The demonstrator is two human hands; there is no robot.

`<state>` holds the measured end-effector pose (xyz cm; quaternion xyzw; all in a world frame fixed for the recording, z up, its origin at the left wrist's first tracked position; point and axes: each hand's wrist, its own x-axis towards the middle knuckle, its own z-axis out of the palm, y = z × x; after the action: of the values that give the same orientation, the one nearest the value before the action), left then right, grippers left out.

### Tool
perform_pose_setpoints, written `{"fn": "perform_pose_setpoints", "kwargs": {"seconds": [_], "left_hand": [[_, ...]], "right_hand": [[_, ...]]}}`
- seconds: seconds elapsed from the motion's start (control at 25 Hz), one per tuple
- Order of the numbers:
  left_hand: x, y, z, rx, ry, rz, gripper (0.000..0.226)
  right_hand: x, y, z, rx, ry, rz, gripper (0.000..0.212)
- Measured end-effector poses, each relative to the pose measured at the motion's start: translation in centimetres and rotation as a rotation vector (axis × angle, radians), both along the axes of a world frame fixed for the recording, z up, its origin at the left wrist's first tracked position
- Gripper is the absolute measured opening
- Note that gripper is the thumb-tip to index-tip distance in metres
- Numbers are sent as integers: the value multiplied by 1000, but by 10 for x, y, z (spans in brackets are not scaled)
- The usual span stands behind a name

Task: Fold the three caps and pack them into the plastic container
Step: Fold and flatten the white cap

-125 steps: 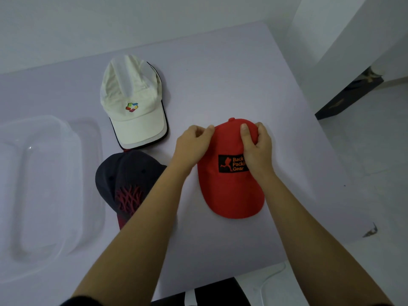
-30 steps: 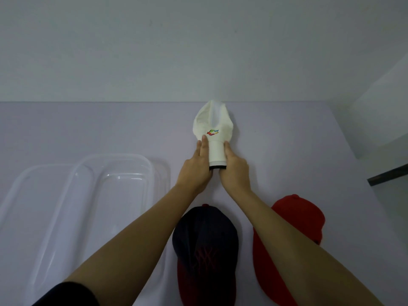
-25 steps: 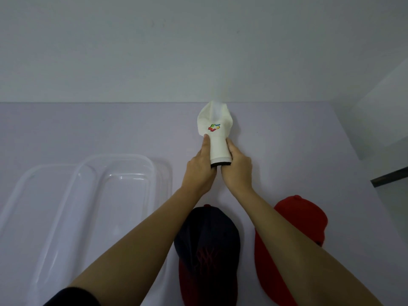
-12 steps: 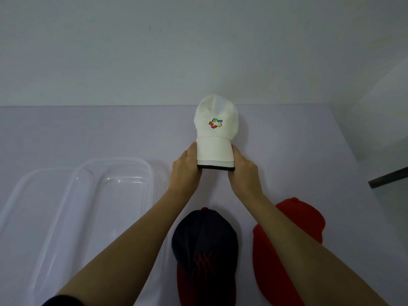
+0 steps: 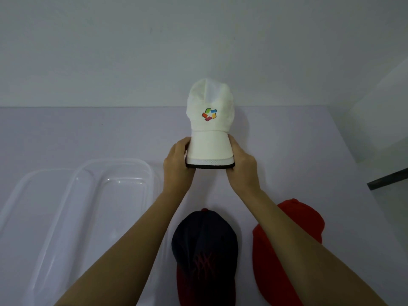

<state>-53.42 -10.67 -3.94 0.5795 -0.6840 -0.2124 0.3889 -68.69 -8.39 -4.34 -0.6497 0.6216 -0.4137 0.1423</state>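
Note:
A white cap (image 5: 209, 129) with a multicoloured logo is held up above the table, its brim toward me. My left hand (image 5: 177, 162) grips the brim's left edge and my right hand (image 5: 241, 166) grips its right edge, the brim curved downward between them. A dark navy cap (image 5: 204, 250) with a red brim lies flat on the table below my hands. A red cap (image 5: 284, 246) lies to its right, partly hidden by my right forearm. The clear plastic container (image 5: 92, 208) sits on the table at the left.
A second clear plastic piece (image 5: 26, 204), probably the lid, lies left of the container. The pale purple table (image 5: 88, 133) meets a white wall behind. The table's right edge drops off toward a dark object (image 5: 388, 181).
The white cap's brim, squeezed narrow a second ago, has widened as my hands moved apart. The cap is held slightly higher and its crown is fuller.

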Motion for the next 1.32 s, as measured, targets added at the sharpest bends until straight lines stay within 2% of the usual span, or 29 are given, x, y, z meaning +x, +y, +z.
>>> {"fn": "perform_pose_setpoints", "kwargs": {"seconds": [0.12,0.24,0.36,0.44,0.48,0.52,0.6,0.64,0.8,0.84,0.92,1.04,1.08,1.12,1.16,1.24,1.28,1.32], "left_hand": [[11,-7,1,17,-65,24,43],[16,-2,0,-15,-139,22,50],[19,0,-1,-41,-170,-4,61],[15,5,0,-68,-190,-96,62],[13,8,0,-45,-136,-118,60],[9,10,3,12,6,-90,53],[-2,14,13,247,462,-5,36],[-7,16,19,302,611,9,35],[-20,20,21,400,814,9,33],[-21,20,21,426,806,32,33],[-12,20,15,371,645,35,37],[14,16,12,199,89,-166,56],[21,13,12,219,-32,-236,64],[29,9,13,264,-69,-259,73],[36,3,16,289,-29,-231,81],[47,-16,31,248,250,-142,83],[49,-27,40,224,356,-154,76],[51,-39,51,222,385,-202,68]], "right_hand": [[-7,5,1,56,13,83,62],[-7,9,8,210,37,152,87],[-7,14,5,127,124,162,84],[-7,15,1,92,155,120,83],[-5,15,-1,69,139,116,83],[-1,16,-1,44,93,113,82],[10,18,1,25,-43,99,77],[15,19,2,36,-99,86,75],[31,18,2,109,-248,58,75],[31,18,0,104,-251,60,75],[23,17,-5,113,-217,88,75],[3,22,-17,100,-57,136,79],[-2,24,-20,79,-4,143,80],[-7,25,-22,45,57,149,83],[-11,25,-23,2,125,152,88],[-15,24,-22,-116,253,150,89],[-16,23,-21,-177,310,152,81],[-16,22,-20,-222,357,156,70]]}}
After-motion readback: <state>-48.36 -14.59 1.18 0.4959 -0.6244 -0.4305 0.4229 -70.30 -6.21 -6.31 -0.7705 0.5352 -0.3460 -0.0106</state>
